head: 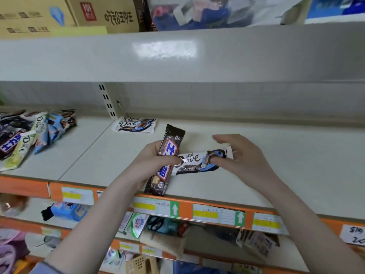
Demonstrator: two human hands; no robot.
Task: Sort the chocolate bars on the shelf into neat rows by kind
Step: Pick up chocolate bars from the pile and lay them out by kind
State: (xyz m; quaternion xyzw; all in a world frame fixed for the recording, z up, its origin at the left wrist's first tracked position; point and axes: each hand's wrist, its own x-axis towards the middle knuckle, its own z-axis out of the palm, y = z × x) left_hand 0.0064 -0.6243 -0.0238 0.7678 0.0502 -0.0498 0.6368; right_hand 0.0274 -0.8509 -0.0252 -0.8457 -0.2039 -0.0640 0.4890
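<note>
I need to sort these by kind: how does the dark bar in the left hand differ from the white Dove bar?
The dark bar has a brown-black wrapper with blue-and-white lettering; the white Dove bar is white with a blue end. The dark bar stands nearly upright in the left hand; the Dove bar lies crosswise, its end pinched by the right hand. Both are held above the shelf.

- "Dove" stands on the white bar (199,161) at centre.
- "Dove" marks the flat packet (134,124) at 11 o'clock.
- "Dove" runs along a green-white bar (22,147) at 9 o'clock.
- White arrows on green price tags (174,209) at 6 o'clock.
</note>
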